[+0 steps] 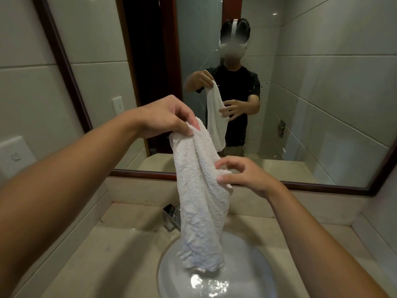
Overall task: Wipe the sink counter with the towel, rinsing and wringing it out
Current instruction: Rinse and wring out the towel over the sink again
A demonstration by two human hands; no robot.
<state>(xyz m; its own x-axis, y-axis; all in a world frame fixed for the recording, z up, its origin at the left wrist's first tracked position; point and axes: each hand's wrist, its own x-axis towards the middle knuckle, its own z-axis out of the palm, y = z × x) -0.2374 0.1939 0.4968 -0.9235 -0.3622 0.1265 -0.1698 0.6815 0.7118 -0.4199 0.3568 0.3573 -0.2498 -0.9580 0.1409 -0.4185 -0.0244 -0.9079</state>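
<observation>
Mirror (322,93), wood-framed, fills the wall beyond both hands; its lower frame edge runs just behind the right hand. Tiled walls close in on either side of the forearms, so lateral room is narrow; open air remains between the two hands and above the basin.

Sink counter (120,244), beige stone, lies below both forearms, with a raised back ledge under the mirror. Its surface left of the basin looks wet and glossy.

Basin (247,265), round and pale, sits under the hands, slightly nearer the right forearm. Water glints at its bottom; the towel's lower end hangs into it.

Towel (199,201), white terry, hangs vertically, long axis top to bottom, bunched narrow at the top and wider below. Lower part shows a faint bluish tint.

Left hand (165,119) is uppermost, fingers closed, pinching the towel's top corner. Right hand (242,175) is lower and right of the cloth, fingers spread and curled, fingertips touching the towel's side edge.

Chrome faucet (171,216) stands behind the towel, below the left hand, partly hidden.
</observation>
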